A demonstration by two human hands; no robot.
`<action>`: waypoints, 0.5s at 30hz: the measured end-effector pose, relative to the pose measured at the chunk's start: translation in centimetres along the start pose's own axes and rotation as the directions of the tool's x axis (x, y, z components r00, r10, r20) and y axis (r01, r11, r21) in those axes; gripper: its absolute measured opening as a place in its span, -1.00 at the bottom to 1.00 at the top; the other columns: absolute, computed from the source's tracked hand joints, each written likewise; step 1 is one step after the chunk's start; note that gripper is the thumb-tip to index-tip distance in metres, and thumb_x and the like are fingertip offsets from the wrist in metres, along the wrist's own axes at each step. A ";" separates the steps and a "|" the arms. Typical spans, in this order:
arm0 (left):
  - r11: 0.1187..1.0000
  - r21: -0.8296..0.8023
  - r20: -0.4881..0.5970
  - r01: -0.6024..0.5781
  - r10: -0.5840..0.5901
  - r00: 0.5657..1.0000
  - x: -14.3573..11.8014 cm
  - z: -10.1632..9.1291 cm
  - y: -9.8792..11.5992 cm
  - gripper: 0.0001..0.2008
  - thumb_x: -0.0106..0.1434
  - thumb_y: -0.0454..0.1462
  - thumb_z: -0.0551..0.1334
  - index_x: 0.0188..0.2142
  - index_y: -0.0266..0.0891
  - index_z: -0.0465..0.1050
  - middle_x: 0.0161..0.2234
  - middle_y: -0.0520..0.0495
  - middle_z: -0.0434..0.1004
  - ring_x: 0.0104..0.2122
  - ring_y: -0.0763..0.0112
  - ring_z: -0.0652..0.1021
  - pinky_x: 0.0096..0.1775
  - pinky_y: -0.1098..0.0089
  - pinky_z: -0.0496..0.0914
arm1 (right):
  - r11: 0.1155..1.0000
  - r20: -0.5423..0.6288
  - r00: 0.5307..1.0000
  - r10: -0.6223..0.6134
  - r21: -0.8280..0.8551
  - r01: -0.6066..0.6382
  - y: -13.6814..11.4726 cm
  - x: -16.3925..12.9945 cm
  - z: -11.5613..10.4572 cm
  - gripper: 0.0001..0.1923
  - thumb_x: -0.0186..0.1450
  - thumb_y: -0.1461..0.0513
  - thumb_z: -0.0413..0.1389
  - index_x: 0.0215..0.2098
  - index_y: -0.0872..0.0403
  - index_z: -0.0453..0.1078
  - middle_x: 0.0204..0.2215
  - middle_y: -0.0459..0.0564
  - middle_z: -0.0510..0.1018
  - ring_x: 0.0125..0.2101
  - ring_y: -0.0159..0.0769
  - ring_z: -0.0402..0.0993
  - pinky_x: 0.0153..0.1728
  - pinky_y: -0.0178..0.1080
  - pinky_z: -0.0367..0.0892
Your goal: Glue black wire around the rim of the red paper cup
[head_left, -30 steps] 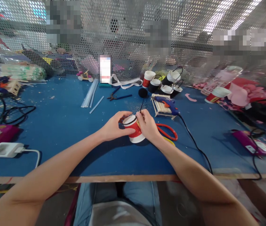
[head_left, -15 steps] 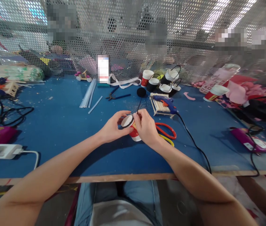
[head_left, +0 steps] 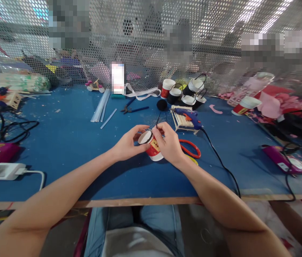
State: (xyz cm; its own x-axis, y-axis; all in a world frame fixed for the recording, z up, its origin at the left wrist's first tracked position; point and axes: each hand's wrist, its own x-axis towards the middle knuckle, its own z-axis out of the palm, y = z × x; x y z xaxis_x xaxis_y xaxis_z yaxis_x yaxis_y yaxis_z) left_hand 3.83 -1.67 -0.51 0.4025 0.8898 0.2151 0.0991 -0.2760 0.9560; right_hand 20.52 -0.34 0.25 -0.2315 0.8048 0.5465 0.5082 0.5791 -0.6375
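A red and white paper cup [head_left: 154, 152] is tilted over the blue table, its open mouth facing up and left. Fingers and thumb of my left hand [head_left: 129, 144] curve around the cup near its rim. With thumb and fingers closed, my right hand [head_left: 167, 142] pinches a thin black cord [head_left: 158, 120] against the rim. Black cord also lies along part of that rim. The cord runs back to a black ball [head_left: 162, 105] on the table. Beside my right hand lie a red ring [head_left: 196, 149] and a yellow ring [head_left: 194, 161], partly covered.
A blue glue gun [head_left: 190, 116] rests on a small wooden rack [head_left: 177, 123], its cable running to the front edge. Pliers [head_left: 134, 109], clear glue sticks [head_left: 101, 107] and several cups [head_left: 174, 94] with black handles stand or lie farther back. A perforated metal screen [head_left: 140, 46] closes the rear.
My right hand has shifted slightly along the rim, and more of the cup's red side now shows. My left hand keeps its hold almost unmoved.
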 end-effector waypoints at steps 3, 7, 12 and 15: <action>1.000 -0.010 0.017 -0.005 0.005 1.000 0.0 0.0 -0.1 -0.46 0.07 -0.28 0.26 0.04 -0.21 0.15 -0.13 -0.12 0.33 -0.21 0.38 0.46 -0.13 0.30 0.37 | 0.999 0.015 1.000 0.021 0.026 -0.022 -0.1 0.2 -0.1 -0.83 0.31 0.17 -0.10 -0.43 0.04 0.15 -0.48 -0.06 0.29 -0.42 -0.35 0.26 -0.33 -0.25 0.21; 0.999 0.010 0.023 -0.052 0.051 0.998 0.0 -0.1 0.0 -0.46 0.09 -0.29 0.25 0.06 -0.19 0.14 -0.11 -0.12 0.30 -0.22 0.41 0.45 -0.12 0.31 0.36 | 0.992 0.058 0.994 0.093 0.074 -0.097 -0.1 0.4 -0.2 -0.80 0.29 0.16 -0.07 -0.47 0.04 0.13 -0.53 -0.11 0.25 -0.48 -0.38 0.21 -0.40 -0.27 0.18; 0.963 0.176 0.114 -0.204 0.186 0.976 -0.1 -0.7 0.3 -0.53 0.15 -0.28 0.19 0.06 -0.17 0.18 -0.03 -0.17 0.29 -0.09 0.31 0.40 -0.04 0.28 0.32 | 0.977 0.122 0.984 0.130 0.153 -0.148 0.4 0.7 -0.3 -0.78 0.27 0.14 -0.06 -0.50 0.04 0.12 -0.57 -0.15 0.22 -0.54 -0.42 0.16 -0.48 -0.30 0.13; 0.901 0.328 0.181 -0.283 0.234 0.955 0.0 -1.2 0.6 -0.57 0.16 -0.26 0.18 0.04 -0.14 0.23 -0.05 -0.16 0.30 -0.07 0.29 0.37 -0.02 0.26 0.28 | 0.968 0.157 0.977 0.145 0.181 -0.172 0.8 0.8 -0.3 -0.77 0.27 0.13 -0.05 -0.50 0.05 0.13 -0.58 -0.15 0.24 -0.54 -0.42 0.16 -0.48 -0.30 0.13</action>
State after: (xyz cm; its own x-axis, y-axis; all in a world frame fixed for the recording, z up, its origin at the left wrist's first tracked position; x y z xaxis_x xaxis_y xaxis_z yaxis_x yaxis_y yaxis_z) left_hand 2.77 -1.40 0.35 0.5726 0.7193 0.3934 0.2739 -0.6201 0.7352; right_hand 21.01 0.68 0.33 -0.2830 0.8904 0.3565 0.3814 0.4455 -0.8100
